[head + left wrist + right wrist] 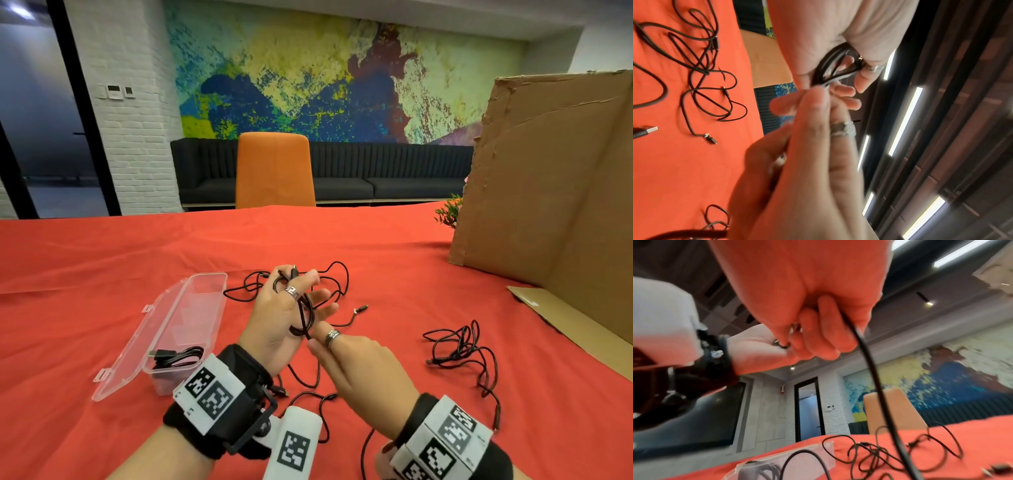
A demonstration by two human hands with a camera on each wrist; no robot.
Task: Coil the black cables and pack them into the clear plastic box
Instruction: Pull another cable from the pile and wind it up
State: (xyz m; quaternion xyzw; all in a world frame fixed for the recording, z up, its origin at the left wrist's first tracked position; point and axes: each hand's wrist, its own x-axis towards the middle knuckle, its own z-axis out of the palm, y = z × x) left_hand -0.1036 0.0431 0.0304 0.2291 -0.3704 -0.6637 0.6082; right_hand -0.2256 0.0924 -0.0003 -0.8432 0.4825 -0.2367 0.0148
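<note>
The left hand (277,318) is held above the middle of the desk (102,308), palm turned toward the person, with several loops of a black cable (303,317) wound round its fingers, which curl loosely over the bundle. The right hand (356,366) sits just beside it on the near side, thumb and forefinger pinching the free run of the same cable; the tail drops from that pinch to the desk near its front edge.

The likeliest slip is the loops springing off the left fingers if the right hand pulls the tail taut while the left grip is this slack. The trailing tail could also drag or snag the loose cables (459,346) lying toward the right edge and those (329,277) behind the hands, tangling them together.

The coil's long axis runs roughly from the near edge toward the far edge, along the left hand. The clear plastic box (191,329) lies toward the left edge, lid open, its length also near to far, with one coiled cable (178,356) already in its near end. A coil wound too wide may not fit its narrow trough.
</note>
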